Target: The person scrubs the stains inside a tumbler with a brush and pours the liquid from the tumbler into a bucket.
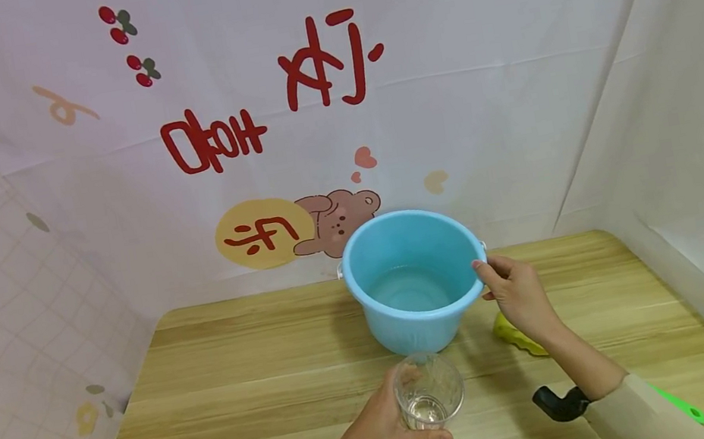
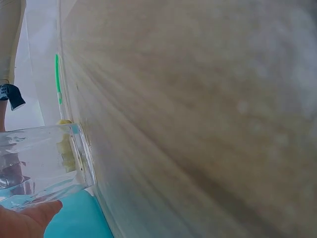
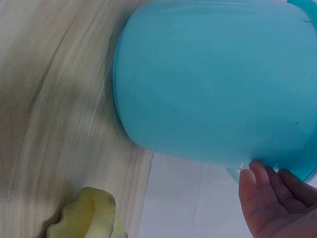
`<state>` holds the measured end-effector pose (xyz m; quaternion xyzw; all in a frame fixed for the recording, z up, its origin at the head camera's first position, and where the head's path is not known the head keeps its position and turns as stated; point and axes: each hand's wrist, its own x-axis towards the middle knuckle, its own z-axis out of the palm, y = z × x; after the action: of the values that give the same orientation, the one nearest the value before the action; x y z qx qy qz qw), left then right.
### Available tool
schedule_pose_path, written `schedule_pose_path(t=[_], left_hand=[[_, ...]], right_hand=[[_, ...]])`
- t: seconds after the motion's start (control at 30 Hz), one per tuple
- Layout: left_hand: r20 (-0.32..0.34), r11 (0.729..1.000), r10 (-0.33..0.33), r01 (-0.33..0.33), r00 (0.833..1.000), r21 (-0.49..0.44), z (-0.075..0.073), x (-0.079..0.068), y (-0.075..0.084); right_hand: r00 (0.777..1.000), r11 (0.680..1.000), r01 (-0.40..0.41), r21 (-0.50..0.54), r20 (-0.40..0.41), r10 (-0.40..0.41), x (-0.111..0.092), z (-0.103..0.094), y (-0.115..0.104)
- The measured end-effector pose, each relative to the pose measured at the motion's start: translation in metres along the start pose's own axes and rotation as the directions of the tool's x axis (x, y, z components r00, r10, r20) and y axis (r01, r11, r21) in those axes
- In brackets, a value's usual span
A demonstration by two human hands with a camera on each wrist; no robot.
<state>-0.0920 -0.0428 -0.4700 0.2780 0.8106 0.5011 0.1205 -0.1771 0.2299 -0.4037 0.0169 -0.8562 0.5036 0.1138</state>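
My left hand (image 1: 385, 429) grips a clear cup (image 1: 444, 385), its mouth tilted toward the head camera, just in front of a light-blue bucket (image 1: 414, 332). In the left wrist view the cup (image 2: 44, 136) lies across the frame, with a finger curled against its side. My right hand (image 1: 523, 296) holds the bucket's right rim, thumb over the edge and fingers outside. The right wrist view shows those fingers by the bucket wall (image 3: 208, 84). The bucket stands upright and seems to contain clear water. Whether the cup contains liquid, I cannot tell.
A yellow wavy-edged sponge-like thing (image 1: 512, 336) lies right of the bucket, partly behind my right hand. A green handle (image 1: 682, 405) sticks out past my right sleeve. The wood-grain table (image 1: 248, 389) meets a printed white cloth (image 1: 484, 137) behind.
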Motion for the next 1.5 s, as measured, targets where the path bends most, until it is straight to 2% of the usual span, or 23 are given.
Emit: schedule_pose_path(t=[0.2, 0.43, 0.73, 1.07, 1.27, 1.4, 1.5], left_hand=[[0.016, 0.999, -0.033, 0.033, 0.999, -0.002, -0.001, 0.002, 0.003], [0.008, 0.999, -0.039, 0.039, 0.999, -0.020, 0.000, 0.004, 0.004], [-0.008, 1.000, -0.028, 0.028, 1.000, -0.013, 0.001, 0.005, 0.002], [-0.018, 1.000, -0.020, 0.020, 1.000, -0.008, -0.003, 0.005, 0.003], [-0.032, 1.000, -0.017, 0.017, 0.999, 0.004, -0.015, 0.000, 0.007], [-0.060, 1.000, 0.001, 0.000, 0.998, 0.023, -0.024, -0.006, 0.010], [-0.089, 0.998, -0.006, 0.012, 0.996, 0.067, -0.029, -0.010, 0.013]], right_hand=[[1.000, 1.000, -0.008, 0.000, 0.004, 0.008, 0.000, 0.000, -0.002], [1.000, 1.000, -0.010, -0.009, 0.006, 0.010, 0.000, 0.000, -0.001], [0.996, 0.996, -0.082, 0.027, 0.029, 0.081, -0.001, -0.002, -0.002], [0.998, 0.998, -0.057, -0.010, 0.030, 0.057, -0.002, -0.003, -0.004], [0.990, 0.996, -0.082, -0.022, 0.115, 0.084, -0.001, -0.011, -0.008], [0.981, 0.998, -0.048, -0.032, 0.185, 0.054, -0.001, -0.017, -0.008], [0.980, 0.999, -0.018, -0.045, 0.199, 0.027, -0.004, -0.020, -0.009]])
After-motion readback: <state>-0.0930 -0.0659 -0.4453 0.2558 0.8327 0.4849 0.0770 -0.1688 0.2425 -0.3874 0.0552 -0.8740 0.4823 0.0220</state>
